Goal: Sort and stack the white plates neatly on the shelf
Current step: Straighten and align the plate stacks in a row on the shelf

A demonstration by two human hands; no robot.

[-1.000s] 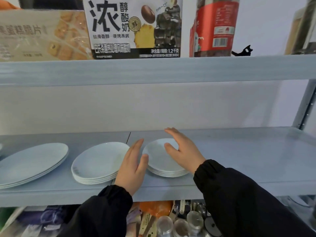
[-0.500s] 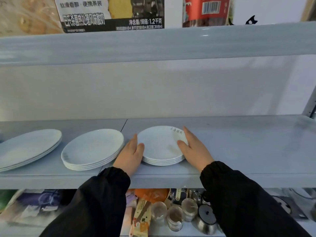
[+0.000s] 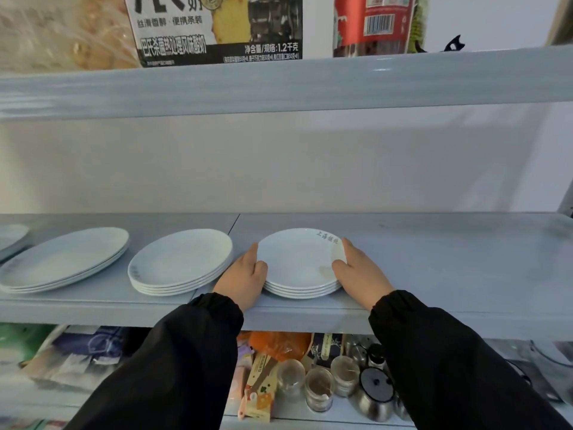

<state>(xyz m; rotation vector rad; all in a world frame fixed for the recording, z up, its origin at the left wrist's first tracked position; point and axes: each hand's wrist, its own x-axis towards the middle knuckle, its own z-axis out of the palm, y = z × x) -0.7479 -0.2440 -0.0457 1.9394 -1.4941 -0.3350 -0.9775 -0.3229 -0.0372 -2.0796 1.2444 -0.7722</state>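
A stack of several small white plates stands on the middle grey shelf, near its front edge. My left hand presses against the stack's left side, fingers straight along the rim and thumb at the top plate's edge. On the right side, my right hand does the same, its thumb lying on the top plate's rim. A stack of medium white plates sits just left of my left hand. Farther left is a stack of large white plates.
Another plate edge shows at the far left. The upper shelf carries a printed carton, a red container and a snack box. Glass jars and steel pots stand on the shelf below.
Both hands dropped from hovering over the small stack to its two sides and closed in against it. The stack now sits squared up. The camera tilted down slightly.
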